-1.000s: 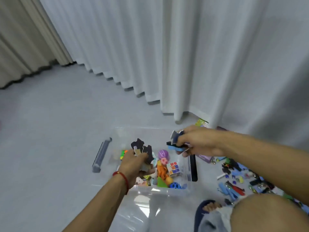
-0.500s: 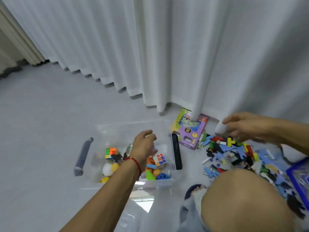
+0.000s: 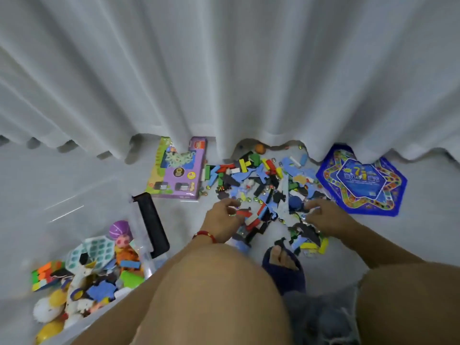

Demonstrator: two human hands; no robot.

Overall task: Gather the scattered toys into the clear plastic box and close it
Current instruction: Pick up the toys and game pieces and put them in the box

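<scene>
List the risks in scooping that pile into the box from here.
Small marbles among the loose pieces could roll under the curtain. Both hands, left and right, must carry each load past the knee to the clear box, so thin flat pieces may slip out.

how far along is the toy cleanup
Done: the box already holds a layer of toys. In hand: both the left hand and right hand are scooping at the pile. Left: most of that pile, the purple pack, the blue board, and closing the box.
</scene>
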